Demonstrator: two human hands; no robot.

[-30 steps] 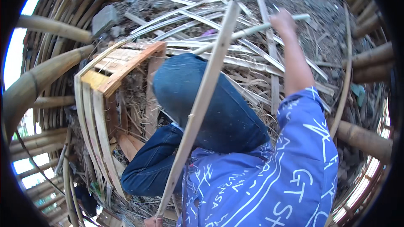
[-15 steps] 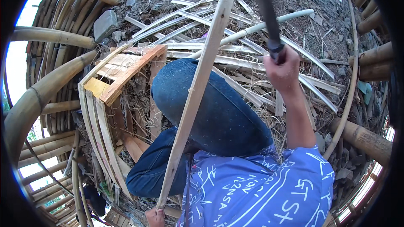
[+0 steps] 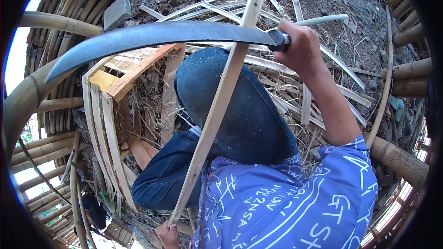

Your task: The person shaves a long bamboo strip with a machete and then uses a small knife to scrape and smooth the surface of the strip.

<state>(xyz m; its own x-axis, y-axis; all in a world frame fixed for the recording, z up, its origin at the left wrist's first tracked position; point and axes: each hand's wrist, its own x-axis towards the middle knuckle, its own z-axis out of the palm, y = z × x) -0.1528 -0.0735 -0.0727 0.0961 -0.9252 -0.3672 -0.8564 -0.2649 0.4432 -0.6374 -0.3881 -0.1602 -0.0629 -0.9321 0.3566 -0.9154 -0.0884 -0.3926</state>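
My right hand (image 3: 300,48) is closed round the dark handle of a long curved machete (image 3: 161,36). Its wide grey blade points left and crosses over the upper part of a pale bamboo strip (image 3: 210,133). Whether the blade touches the strip cannot be told. Down at the lower edge my left hand (image 3: 167,235) grips the strip's near end. From there the strip slants up and away, across my bent knee (image 3: 203,80) in blue jeans, to its far end above the blade.
A slatted wooden crate (image 3: 108,124) lies on its side at my left. Split bamboo strips (image 3: 277,67) and fine shavings cover the ground ahead. A grey block (image 3: 117,14) sits at the far left. Thick bamboo poles (image 3: 60,23) close in on the left, and others (image 3: 399,157) on the right.
The machete has swung from pointing away from me to pointing left, its flat side now in view. My right hand has shifted slightly up and left. My left hand still holds the strip.
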